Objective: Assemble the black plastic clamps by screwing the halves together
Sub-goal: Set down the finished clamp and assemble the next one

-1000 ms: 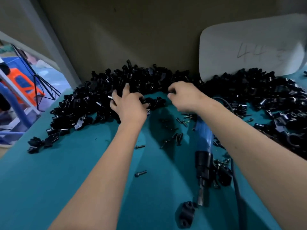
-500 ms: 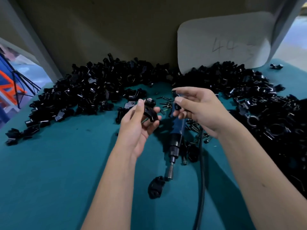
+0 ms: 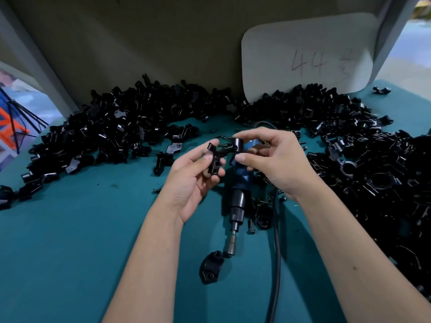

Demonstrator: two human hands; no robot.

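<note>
Above the middle of the tabletop: both hands meet, each holding one black clamp part, the two parts almost touching.
Left hand point(image 3: 193, 180): palm up, thumb and fingers curled round a clamp half point(image 3: 214, 159) — an angular black piece with a small hole in its side.
Right hand point(image 3: 270, 164): thumb and forefinger pinch a round black clamp piece point(image 3: 237, 145) just right of the left hand's part.
Screwdriver point(image 3: 238, 201): a blue and black powered tool lying on the teal tabletop point(image 3: 70, 252) under the hands, tip toward the near edge, its black cable point(image 3: 276, 252) running down to that edge.
Loose clamp half point(image 3: 211, 266): lies on the mat just beside the tool's tip.
Screws point(image 3: 250, 226): a few scattered by the tool's right side.
Left pile point(image 3: 121, 127): black clamp parts heaped along the far edge — spreading to the left edge.
Right pile point(image 3: 363, 164): a bigger heap from the far edge along the right edge.
White card point(image 3: 307, 54): leans on the back wall, "44" written on it.
</note>
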